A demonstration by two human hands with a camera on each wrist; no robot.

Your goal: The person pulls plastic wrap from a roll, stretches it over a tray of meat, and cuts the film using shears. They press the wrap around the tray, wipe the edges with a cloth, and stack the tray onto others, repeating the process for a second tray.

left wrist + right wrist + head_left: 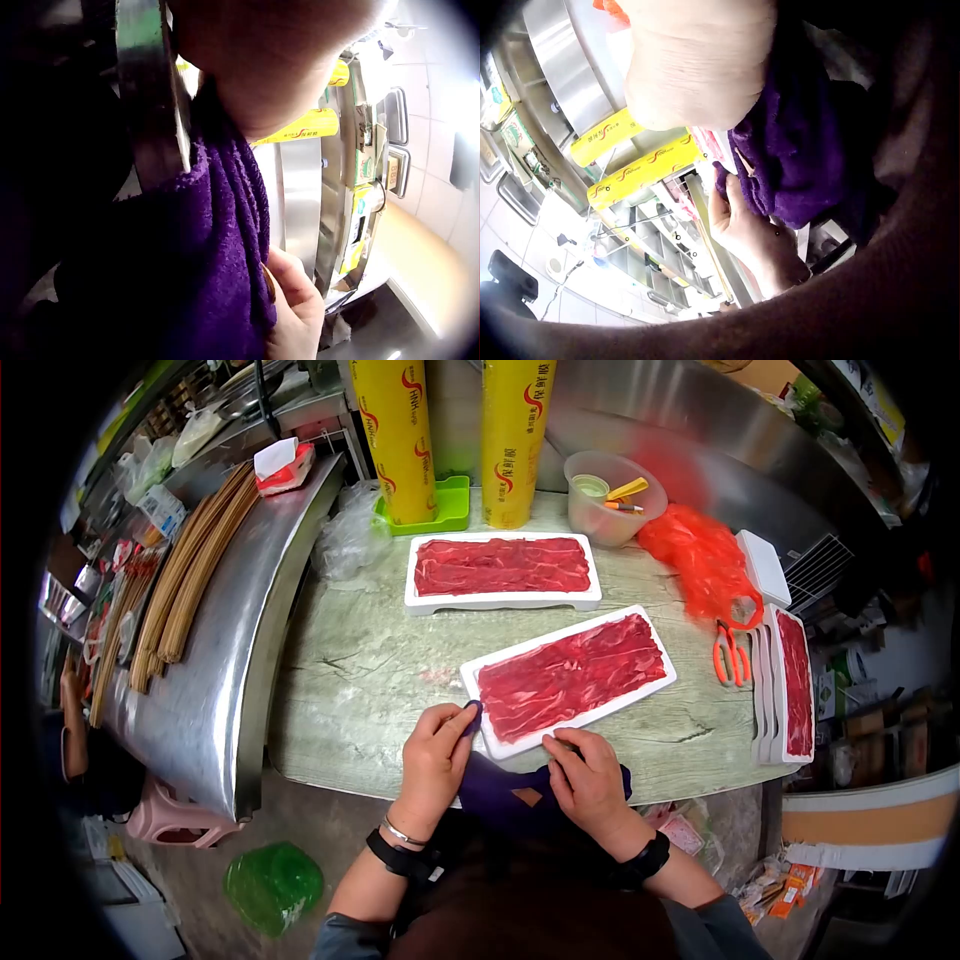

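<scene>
A purple cloth (497, 785) hangs between both hands at the table's front edge, against the near side of a tilted white tray (492, 743) of sliced red meat (570, 678). The left hand (432, 760) pinches the cloth's edge by the tray's left corner; in the right wrist view that hand (742, 229) also grips it. The right hand (592, 780) has curled fingers at the tray's lower edge, with cloth beneath them; in the left wrist view its fingers (294, 307) hold the cloth (217, 247).
A second meat tray (412, 596) lies behind. Two yellow film rolls (395, 440), a clear tub (600, 525) and a red bag (695, 560) stand farther back. Orange-handled pliers (731, 655) and trays on their sides (775, 690) are at right. A metal counter (200, 670) borders the left.
</scene>
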